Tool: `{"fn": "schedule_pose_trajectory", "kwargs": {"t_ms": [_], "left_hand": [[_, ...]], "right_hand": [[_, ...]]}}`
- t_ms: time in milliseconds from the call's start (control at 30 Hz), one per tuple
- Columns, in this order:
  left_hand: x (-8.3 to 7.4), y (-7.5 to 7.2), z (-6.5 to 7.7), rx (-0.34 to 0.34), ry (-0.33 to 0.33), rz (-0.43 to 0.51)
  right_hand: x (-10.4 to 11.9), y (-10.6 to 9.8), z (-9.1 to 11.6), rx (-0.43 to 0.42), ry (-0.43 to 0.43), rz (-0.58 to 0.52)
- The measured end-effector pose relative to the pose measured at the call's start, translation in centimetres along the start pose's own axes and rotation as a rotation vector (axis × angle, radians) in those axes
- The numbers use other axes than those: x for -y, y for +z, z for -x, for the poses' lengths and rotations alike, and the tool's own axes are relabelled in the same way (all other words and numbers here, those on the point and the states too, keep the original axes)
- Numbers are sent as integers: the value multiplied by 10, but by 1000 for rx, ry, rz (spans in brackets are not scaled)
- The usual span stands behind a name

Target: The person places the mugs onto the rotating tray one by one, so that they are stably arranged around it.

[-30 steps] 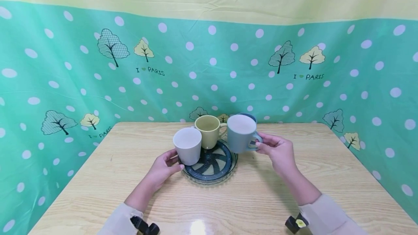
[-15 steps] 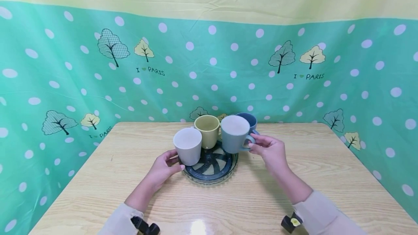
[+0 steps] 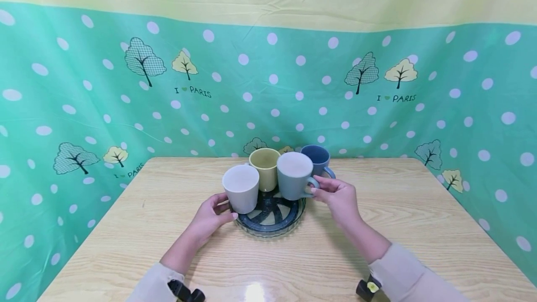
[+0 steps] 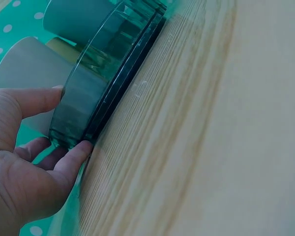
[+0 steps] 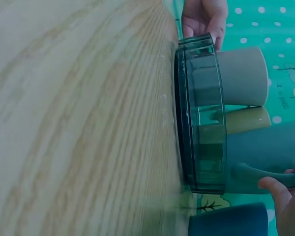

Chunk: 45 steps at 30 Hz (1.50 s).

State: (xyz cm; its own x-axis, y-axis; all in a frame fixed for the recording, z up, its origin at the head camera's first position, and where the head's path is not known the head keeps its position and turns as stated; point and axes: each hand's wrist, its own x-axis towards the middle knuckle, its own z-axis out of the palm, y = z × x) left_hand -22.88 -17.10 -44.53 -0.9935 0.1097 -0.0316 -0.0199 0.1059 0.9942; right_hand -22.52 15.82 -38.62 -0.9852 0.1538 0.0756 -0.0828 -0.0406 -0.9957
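Note:
A round glass tray (image 3: 268, 227) with a dark pinwheel pattern stands on the table. My left hand (image 3: 209, 218) holds its left edge, fingers and thumb against the glass wall (image 4: 83, 98). A white cup (image 3: 241, 188) stands inside on the left, with a yellow mug (image 3: 265, 171) behind it. My right hand (image 3: 337, 199) pinches the handle of a light blue mug (image 3: 293, 178), upright at the tray's right side beside the yellow mug. Whether its base touches the tray floor I cannot tell. In the right wrist view, the thumb and fingertips meet round that handle (image 5: 260, 174).
A dark blue mug (image 3: 316, 157) stands on the table behind and right of the tray, its handle pointing right. The wooden table (image 3: 268, 269) ends at a green dotted curtain (image 3: 268, 106) at the back and sides.
My right hand has carried the light blue mug leftward and slightly nearer, over the tray's right side, uncovering the dark blue mug behind. My left hand stays where it was.

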Motion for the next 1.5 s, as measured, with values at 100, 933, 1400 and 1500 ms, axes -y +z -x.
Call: {"fn": "schedule_pose_trajectory", "kwargs": {"t_ms": [100,933,1400,1500], "left_hand": [[0,1,0,-8,-2,0],[-3,4,6,-37,-40,26],[-2,4,5,-37,-43,22],[-2,4,4,-37,-42,11]], "right_hand": [[-3,2,1,-10,-2,-5],[-20,8,0,-20,32,45],[-16,3,-9,60,44,94],[-16,2,-10,62,29,117]]}}
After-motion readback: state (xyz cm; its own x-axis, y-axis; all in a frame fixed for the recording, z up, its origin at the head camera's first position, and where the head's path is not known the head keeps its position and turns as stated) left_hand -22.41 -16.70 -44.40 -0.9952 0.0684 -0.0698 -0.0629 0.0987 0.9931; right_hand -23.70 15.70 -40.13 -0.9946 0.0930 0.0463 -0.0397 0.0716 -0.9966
